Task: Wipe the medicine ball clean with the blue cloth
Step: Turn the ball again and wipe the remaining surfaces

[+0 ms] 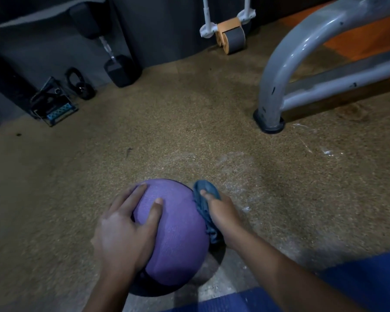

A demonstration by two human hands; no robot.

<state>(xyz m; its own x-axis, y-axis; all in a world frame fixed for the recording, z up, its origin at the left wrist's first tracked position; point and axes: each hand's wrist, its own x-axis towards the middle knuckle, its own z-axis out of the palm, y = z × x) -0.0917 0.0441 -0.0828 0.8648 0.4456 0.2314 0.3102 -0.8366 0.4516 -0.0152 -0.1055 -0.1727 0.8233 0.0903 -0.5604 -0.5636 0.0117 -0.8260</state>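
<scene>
The purple medicine ball [173, 233] sits on the speckled floor [189, 131], between both hands. The left hand [124, 233] rests on it, its grip spread flat. The right hand [221, 212] pinches the blue cloth [204, 203] against the ball's side. Beyond the grip stands a grey frame [277, 70].

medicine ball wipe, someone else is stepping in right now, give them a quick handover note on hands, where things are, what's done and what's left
Left hand: fingers spread flat on the left of the purple medicine ball, steadying it on the floor.
Right hand: grips the bunched blue cloth, pressed against the ball's right side.
Done: cloth is on the ball; how much has been wiped cannot be told.
Left: work the cloth over the top, front and left, then roll the ball to reach the underside.
</scene>
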